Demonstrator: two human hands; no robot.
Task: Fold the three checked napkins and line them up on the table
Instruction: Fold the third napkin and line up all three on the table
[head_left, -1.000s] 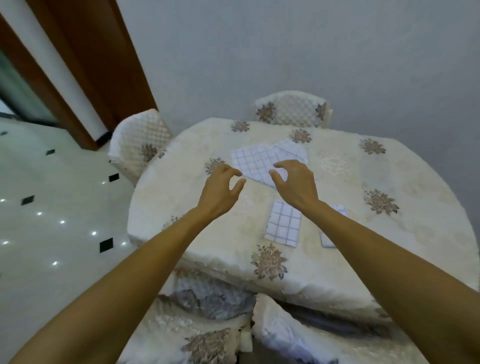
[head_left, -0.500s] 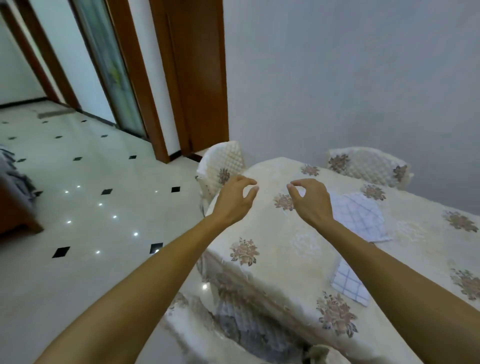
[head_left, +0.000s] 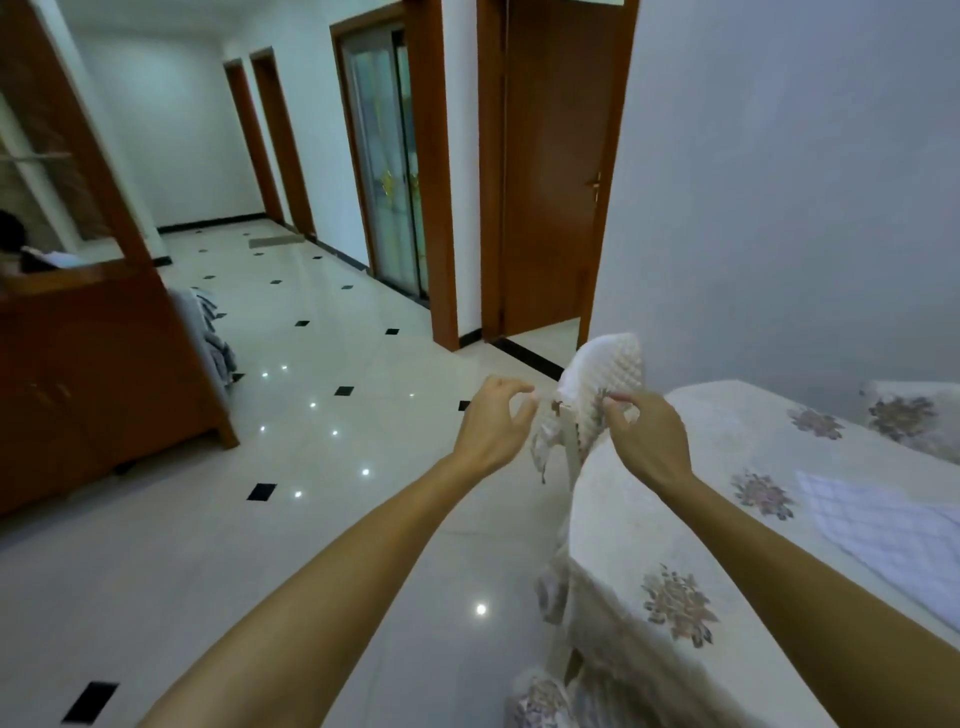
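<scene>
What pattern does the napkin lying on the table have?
The napkin is white with a thin checked grid of darker lines, shown in the head view, the only one.

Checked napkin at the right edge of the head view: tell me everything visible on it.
The checked napkin is white cloth with a faint grey-blue grid. It lies flat and spread out on the floral tablecloth, one layer seeming to overlap another. The frame's right edge cuts it off. Neither the left hand nor the right hand touches it.
</scene>
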